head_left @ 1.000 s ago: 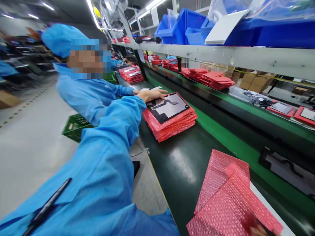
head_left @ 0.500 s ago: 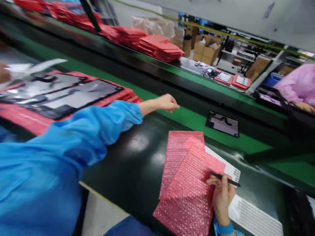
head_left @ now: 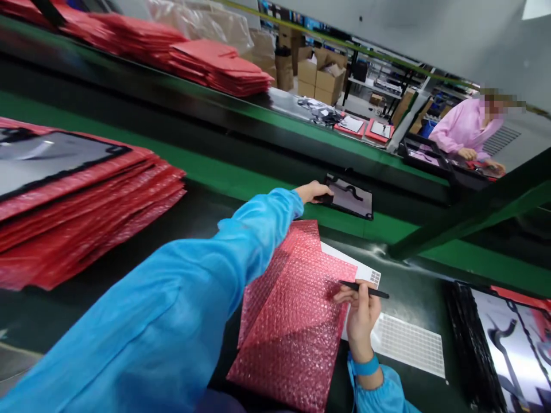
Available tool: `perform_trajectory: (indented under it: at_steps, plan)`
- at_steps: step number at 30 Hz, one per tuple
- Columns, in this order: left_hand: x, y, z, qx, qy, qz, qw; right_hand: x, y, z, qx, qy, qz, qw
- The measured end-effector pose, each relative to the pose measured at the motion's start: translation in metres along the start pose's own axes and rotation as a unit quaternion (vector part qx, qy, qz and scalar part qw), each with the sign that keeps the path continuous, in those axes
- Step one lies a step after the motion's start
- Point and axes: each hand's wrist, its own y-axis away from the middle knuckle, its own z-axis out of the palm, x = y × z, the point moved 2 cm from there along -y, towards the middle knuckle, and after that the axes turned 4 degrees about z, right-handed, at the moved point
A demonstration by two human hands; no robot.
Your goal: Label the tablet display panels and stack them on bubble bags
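My left hand [head_left: 316, 191] reaches out to the far green strip. Its fingers are closed on the left edge of a thin grey panel [head_left: 350, 198] with a black border and a dark curved cable, lying flat. In my right hand [head_left: 362, 315], a slim black pointed tool [head_left: 365, 288] is pinched between thumb and fingers. That hand rests by the right edge of two overlapping pink bubble-wrap bags [head_left: 293, 321]. Beneath the bags and the hand, a white sheet with a grid of small labels [head_left: 408, 341] partly shows.
Stacked red bubble bags with a panel on top [head_left: 86, 212] stand at left. More panels [head_left: 508, 338] are piled at right. A slanting green beam [head_left: 473, 209] crosses at right. Red bags [head_left: 219, 66] line the far shelf; a person in pink [head_left: 467, 129] works beyond.
My left hand has moved right from above the green strip onto the panel and taken hold of its edge. My right hand keeps the black tool. The view has swung to the right.
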Motion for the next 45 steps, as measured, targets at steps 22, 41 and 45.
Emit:
perform_trajectory:
  at_steps: [22, 41, 45]
  plan:
    - [-0.162, 0.403, 0.102, -0.151, 0.42, -0.257, 0.857, -0.052, -0.034, -0.05, 0.08, 0.036, -0.107, 0.99]
    - [-0.067, 0.227, 0.157, -0.181, -0.46, 0.445, 0.747, -0.064, -0.081, -0.091, -0.06, 0.299, 0.059, 0.95]
    - [-0.079, 0.233, 0.155, -0.18, -0.489, 0.439, 0.732, -0.062, -0.076, -0.092, -0.069, 0.303, 0.082, 0.947]
